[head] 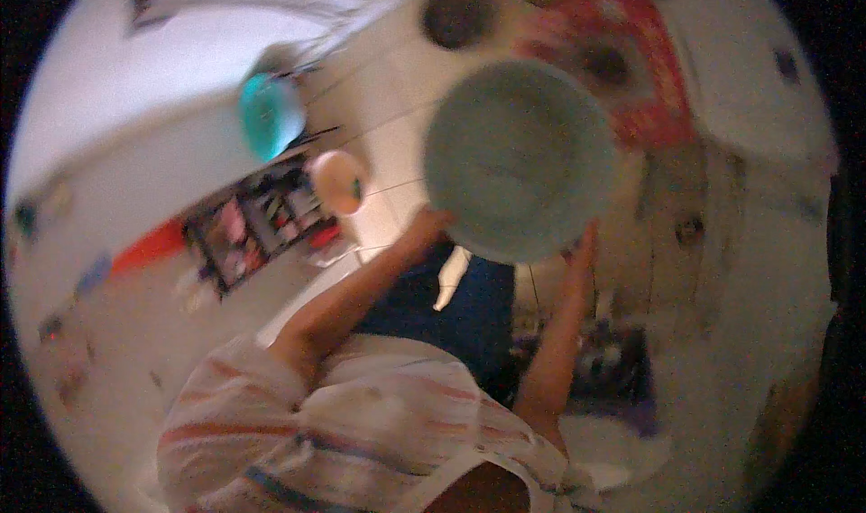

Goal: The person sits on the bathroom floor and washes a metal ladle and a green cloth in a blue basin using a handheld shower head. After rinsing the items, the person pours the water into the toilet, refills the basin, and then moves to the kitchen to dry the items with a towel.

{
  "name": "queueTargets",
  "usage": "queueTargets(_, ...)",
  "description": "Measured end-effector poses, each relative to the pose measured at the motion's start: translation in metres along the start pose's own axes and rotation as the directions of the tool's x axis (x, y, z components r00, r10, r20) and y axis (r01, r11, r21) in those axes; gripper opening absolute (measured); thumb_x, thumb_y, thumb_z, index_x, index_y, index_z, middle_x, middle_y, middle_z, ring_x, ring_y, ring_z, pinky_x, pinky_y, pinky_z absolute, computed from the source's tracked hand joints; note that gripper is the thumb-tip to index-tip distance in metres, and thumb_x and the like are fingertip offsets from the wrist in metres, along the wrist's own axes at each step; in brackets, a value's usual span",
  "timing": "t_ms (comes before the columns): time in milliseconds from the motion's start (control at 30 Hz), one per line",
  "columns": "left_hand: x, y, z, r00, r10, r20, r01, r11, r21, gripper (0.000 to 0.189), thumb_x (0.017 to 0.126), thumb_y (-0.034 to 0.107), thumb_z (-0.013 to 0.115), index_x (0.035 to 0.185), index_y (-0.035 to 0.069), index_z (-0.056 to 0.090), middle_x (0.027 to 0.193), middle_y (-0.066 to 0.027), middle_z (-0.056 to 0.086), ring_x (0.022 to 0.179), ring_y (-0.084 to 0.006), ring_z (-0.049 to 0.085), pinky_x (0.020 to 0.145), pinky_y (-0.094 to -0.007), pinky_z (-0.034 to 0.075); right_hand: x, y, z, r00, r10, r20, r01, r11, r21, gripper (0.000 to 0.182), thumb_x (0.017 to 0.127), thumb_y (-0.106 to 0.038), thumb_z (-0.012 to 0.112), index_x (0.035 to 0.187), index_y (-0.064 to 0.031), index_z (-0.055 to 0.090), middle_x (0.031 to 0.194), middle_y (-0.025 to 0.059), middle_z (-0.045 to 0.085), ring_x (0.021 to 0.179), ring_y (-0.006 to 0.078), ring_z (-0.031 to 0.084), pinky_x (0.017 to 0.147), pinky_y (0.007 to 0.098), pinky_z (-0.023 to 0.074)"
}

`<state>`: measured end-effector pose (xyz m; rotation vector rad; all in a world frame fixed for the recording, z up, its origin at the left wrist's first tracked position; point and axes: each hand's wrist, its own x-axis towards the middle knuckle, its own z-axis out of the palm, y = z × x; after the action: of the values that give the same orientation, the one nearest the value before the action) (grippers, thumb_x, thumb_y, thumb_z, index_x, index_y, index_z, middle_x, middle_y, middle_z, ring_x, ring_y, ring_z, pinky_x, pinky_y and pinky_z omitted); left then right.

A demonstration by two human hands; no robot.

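A large round basin (519, 161), pale green-grey and blurred, is held out in front of me between both hands. My left hand (438, 223) grips its near rim at the left. On the right side of the near rim my right hand (583, 241) holds on as well, its fingers partly hidden by the basin. What the basin contains, if anything, cannot be told through the blur. Below it show my dark blue trousers and a pale strip of cloth.
A teal bowl (265, 117) and a peach-coloured container (340, 182) stand at the left, near a rack (254, 225) of mixed items. Beyond the basin are a dark round object (457, 17) and a red patterned mat or cloth (666, 80). Dark items (612, 367) lie at lower right.
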<state>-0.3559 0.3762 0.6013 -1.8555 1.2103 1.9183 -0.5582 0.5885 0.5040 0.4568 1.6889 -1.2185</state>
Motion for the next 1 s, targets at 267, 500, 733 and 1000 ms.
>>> queueTargets(267, -0.013, -0.039, -0.018, 0.99, 0.124, 0.07, -0.099, 0.953, -0.286, 0.04, 0.08, 0.016, 0.053, 0.116, -0.003, 0.05, 0.098, -0.0172, 0.062, 0.079, -0.0282, 0.065, 0.063, -0.038, 0.056, -0.025, -0.047, 0.008, 0.883, 0.374, 0.281, -0.352, 0.927, -0.128, 0.065, 0.08, -0.032, 0.068, 0.132, -0.0049, 0.04, 0.129, 0.0093, 0.045, 0.113, 0.0261, 0.047, 0.086, 0.0416, 0.0432)
queueTargets(500, -0.015, -0.074, -0.027, 0.996, 0.092, -0.023, -0.094, 0.944, -0.315, 0.042, 0.081, 0.024, 0.056, 0.116, 0.002, 0.052, 0.098, -0.0139, 0.062, 0.082, -0.0232, 0.063, 0.066, -0.0369, 0.053, 0.001, -0.021, 0.02, 0.906, 0.307, 0.292, -0.265, 0.949, -0.173, 0.071, 0.078, -0.017, 0.065, 0.138, -0.0032, 0.03, 0.139, 0.0174, 0.031, 0.126, 0.0341, 0.033, 0.103, 0.0475, 0.0303)
queueTargets(733, -0.013, -0.111, -0.092, 0.984, 0.128, -0.123, -0.164, 0.925, -0.343, 0.054, 0.082, 0.028, 0.052, 0.128, 0.002, 0.039, 0.103, -0.0205, 0.06, 0.077, -0.0279, 0.064, 0.062, -0.0372, 0.053, -0.006, 0.005, 0.085, 0.902, 0.369, 0.227, -0.253, 0.874, -0.415, 0.075, 0.077, -0.014, 0.064, 0.14, -0.0038, 0.025, 0.14, 0.0186, 0.029, 0.127, 0.0375, 0.03, 0.106, 0.0521, 0.0247)
queueTargets(1000, -0.035, -0.176, -0.208, 0.946, 0.132, -0.295, -0.255, 0.864, -0.433, 0.064, 0.085, 0.047, 0.057, 0.131, 0.006, 0.038, 0.104, -0.0148, 0.059, 0.085, -0.0231, 0.062, 0.065, -0.0345, 0.053, -0.067, 0.072, 0.206, 0.9, 0.306, 0.309, -0.194, 0.918, -0.346, 0.068, 0.08, -0.01, 0.058, 0.138, -0.0002, 0.024, 0.139, 0.0199, 0.028, 0.126, 0.0384, 0.03, 0.104, 0.0531, 0.0275)
